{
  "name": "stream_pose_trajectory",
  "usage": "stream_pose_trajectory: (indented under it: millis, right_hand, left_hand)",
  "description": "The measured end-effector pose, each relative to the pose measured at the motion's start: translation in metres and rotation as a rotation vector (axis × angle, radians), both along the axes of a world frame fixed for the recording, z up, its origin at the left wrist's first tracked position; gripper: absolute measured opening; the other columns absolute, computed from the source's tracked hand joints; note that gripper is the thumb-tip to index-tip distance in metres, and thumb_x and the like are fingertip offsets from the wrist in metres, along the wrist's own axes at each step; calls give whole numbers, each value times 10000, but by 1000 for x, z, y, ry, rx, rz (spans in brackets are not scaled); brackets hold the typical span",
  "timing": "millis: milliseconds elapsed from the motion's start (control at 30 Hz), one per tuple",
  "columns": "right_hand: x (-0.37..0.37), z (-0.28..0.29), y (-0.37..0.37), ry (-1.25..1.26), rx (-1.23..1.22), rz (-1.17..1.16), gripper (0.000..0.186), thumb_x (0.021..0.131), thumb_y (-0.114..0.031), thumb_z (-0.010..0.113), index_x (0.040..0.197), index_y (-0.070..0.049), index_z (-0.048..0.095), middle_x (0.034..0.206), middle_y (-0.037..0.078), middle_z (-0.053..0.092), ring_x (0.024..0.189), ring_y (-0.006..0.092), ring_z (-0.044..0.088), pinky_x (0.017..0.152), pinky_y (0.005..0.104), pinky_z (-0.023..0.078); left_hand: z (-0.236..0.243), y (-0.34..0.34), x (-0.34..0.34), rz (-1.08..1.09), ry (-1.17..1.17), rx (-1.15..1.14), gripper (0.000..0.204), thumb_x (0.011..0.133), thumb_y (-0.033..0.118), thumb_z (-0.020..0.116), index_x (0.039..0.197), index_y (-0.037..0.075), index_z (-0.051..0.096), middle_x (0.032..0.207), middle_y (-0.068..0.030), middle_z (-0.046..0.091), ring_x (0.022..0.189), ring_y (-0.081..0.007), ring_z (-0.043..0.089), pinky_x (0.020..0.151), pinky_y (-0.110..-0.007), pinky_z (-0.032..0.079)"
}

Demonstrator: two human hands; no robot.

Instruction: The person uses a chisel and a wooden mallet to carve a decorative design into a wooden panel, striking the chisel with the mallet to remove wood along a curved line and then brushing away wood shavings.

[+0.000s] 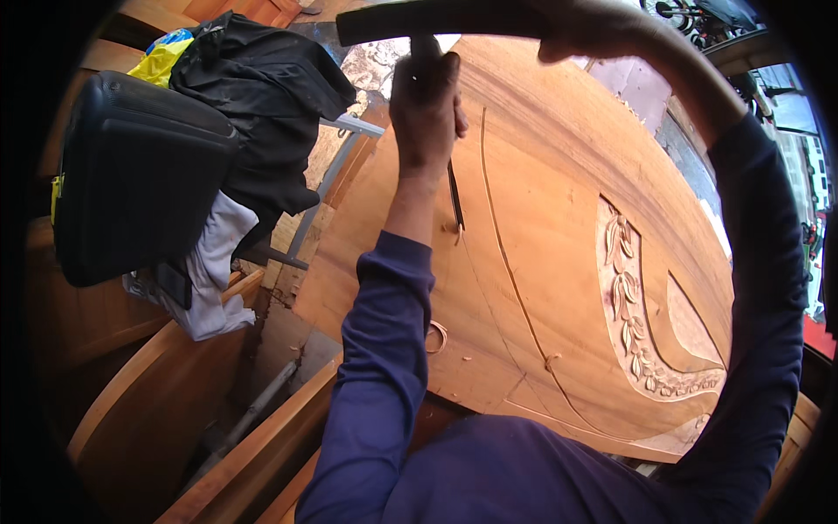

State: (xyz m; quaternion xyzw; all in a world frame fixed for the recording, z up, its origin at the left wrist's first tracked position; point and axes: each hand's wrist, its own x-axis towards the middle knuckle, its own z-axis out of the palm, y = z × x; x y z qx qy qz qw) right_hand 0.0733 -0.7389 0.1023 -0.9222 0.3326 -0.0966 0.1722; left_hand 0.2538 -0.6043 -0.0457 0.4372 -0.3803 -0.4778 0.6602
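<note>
My left hand (423,118) is closed round a chisel (454,196), its tip resting on a drawn line on the wooden panel (550,262), by a small curl of shaving. My right hand (580,26) grips a long dark striking tool (384,26), held across the top of the chisel's handle; whether they touch I cannot tell. A narrow carved groove (502,244) runs down the panel beside the chisel. Farther right is a carved band of leaves and flowers (624,293) within a recessed border.
At the left, a black padded seat or case (140,175) lies with dark cloth (262,96), white cloth (218,297) and a yellow bag (153,65). Curved wooden pieces (148,402) stand below. A metal bar (310,227) runs beside the panel's left edge.
</note>
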Motion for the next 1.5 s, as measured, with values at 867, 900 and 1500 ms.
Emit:
stream_pose_trajectory:
  millis: [867,900,1500]
  right_hand:
    - [21,41,37,364,473,-22,985,754,79,673,1643,-190,348,1340,165,650,945,217,645,755,361,584]
    - [2,23,31,258,289,78,985,754,78,677,1642,-196,351,1345,166,653,1003,224,641,815,375,577]
    - [8,-8,16,181,-174,105,927,791,-88,798,1620,-196,396,1344,135,594,1205,288,546,985,449,453]
  left_hand:
    - [-7,21,11,6,112,-51,306,1004,284,754,1037,75,533,636,-1,515,437,-101,519,385,-264,423]
    - [6,16,7,-51,93,-25,290,999,312,748,981,96,556,635,-1,519,443,-116,522,411,-274,430]
    - [10,5,21,-80,212,95,192,960,223,733,888,81,625,635,0,537,444,-109,496,416,-270,401]
